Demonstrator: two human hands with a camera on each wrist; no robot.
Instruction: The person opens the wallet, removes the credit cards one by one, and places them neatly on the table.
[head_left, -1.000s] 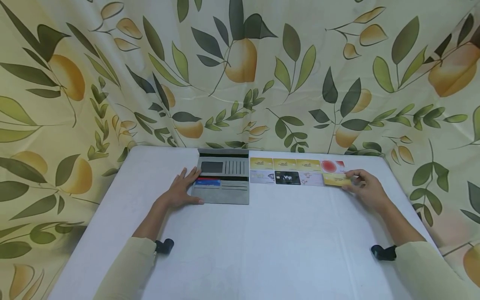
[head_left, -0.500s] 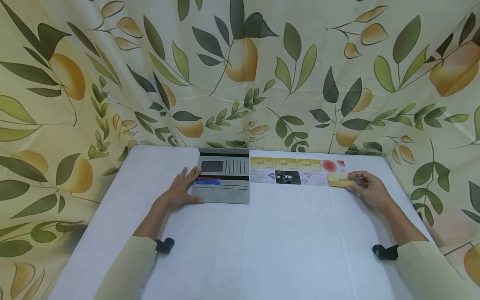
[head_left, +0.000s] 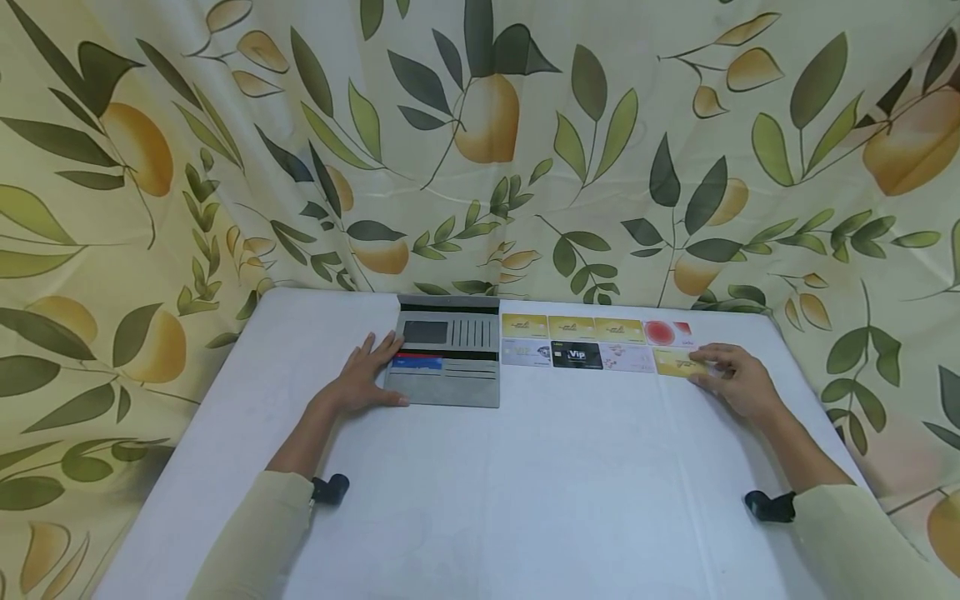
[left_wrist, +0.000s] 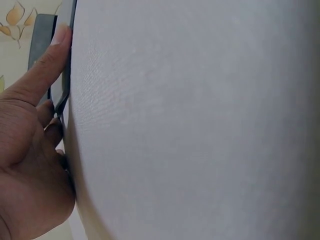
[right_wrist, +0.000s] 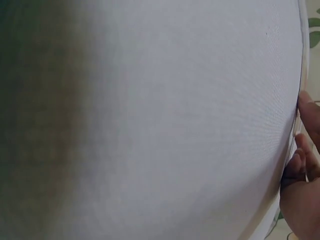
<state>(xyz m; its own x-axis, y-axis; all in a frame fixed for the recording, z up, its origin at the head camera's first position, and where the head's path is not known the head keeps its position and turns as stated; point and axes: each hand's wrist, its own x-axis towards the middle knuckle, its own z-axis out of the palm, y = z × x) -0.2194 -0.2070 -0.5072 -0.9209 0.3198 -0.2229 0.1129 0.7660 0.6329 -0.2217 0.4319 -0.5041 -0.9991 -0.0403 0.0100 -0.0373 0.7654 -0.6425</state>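
Note:
A grey wallet (head_left: pixel 442 392) lies opened out on the white table, with a blue card (head_left: pixel 417 363) and a sliver of red in one slot. My left hand (head_left: pixel 363 379) rests along its left edge, fingers spread and thumb at the lower corner. In the left wrist view the thumb (left_wrist: pixel 47 65) lies against the wallet's edge. At the right end of the lower card row is a gold card (head_left: pixel 675 364), low over the table. My right hand (head_left: pixel 738 383) pinches its right end between thumb and fingers. The right wrist view shows the fingers but hides the card.
Two rows of cards run right from the wallet. Above are three gold cards (head_left: pixel 572 327) and a red-and-white card (head_left: pixel 667 333). Below lie a pale silver card (head_left: pixel 525 352), a black Vip card (head_left: pixel 576 355) and a pinkish patterned card (head_left: pixel 627 358). A fruit-print curtain (head_left: pixel 480 192) hangs behind.
The gold card has shifted right with my right hand, from against the pinkish card to slightly apart from it, and now looks flatter. My left hand stays on the wallet.

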